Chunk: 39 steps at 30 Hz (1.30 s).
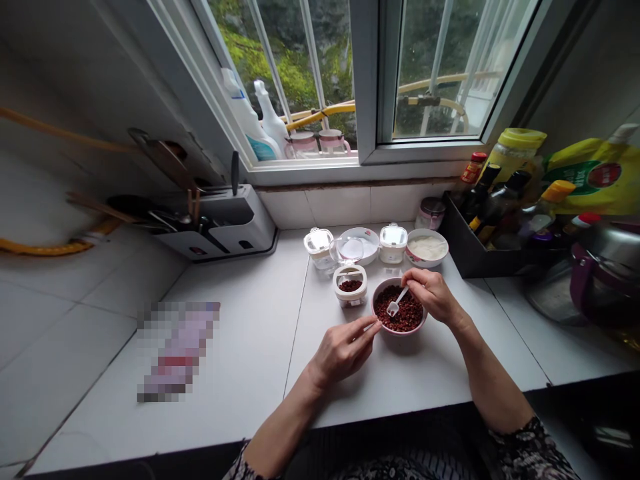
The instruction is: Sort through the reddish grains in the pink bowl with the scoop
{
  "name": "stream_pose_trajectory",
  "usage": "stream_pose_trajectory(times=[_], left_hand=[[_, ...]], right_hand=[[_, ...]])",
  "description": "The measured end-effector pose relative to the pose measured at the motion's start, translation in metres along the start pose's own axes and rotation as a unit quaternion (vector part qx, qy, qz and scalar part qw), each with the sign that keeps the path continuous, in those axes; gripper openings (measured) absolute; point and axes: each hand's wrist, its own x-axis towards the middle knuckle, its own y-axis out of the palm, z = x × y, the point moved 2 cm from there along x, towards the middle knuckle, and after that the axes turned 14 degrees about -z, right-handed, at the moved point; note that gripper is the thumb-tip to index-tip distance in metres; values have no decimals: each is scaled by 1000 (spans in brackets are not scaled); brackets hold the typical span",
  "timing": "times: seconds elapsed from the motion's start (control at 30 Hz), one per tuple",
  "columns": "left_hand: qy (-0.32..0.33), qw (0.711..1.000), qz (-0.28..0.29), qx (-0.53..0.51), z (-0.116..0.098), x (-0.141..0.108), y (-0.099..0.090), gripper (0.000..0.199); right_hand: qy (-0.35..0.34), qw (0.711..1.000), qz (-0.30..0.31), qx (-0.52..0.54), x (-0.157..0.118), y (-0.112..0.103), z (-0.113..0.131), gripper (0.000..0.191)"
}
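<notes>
My right hand (431, 293) pinches the handle of a small white plastic spoon (394, 308). The spoon's scoop rests over dark red dried peppercorns (407, 319), which fill a round pinkish-white bowl (400, 333). At the bowl's left rim, the fingertips of my left hand (347, 347) are closed together on the edge. Just beyond that hand stands a small clear seasoning jar (351, 297) with a white collar, its lid raised and similar red peppercorns inside.
Behind are two lidded seasoning jars (319, 247) (393, 244), a dish of white granules (367, 248) and a bowl of pale powder (427, 249). A utensil holder (245, 223) stands left, a dark bottle box (465, 250) and metal pot (560, 287) right. A blurred pinkish item (185, 347) lies left.
</notes>
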Motion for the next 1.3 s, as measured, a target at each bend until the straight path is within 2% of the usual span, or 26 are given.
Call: stream_pose_trajectory(times=[0.17,0.43,0.7,0.87,1.13,1.3], left_hand=[[1,1000,-4,-3,0,0,0,42],[0,1000,0,2,0,1,-1,41],[2,1000,0,3,0,1,0,43],[4,1000,0,11,0,1,0,39],[-1,1000,1,0,1,-1,0,38],[2,1000,-2,4,0,-1,0,34]], right_hand=[[5,1000,6,-11,0,1,-1,22],[70,995,-2,66,-1,1,-2,18],[192,971,-11,141,0,8,-8,18],[237,954,-28,180,0,8,-9,19],[240,943,-76,219,7,16,-3,26],[170,959,-105,203,3,31,17,26]])
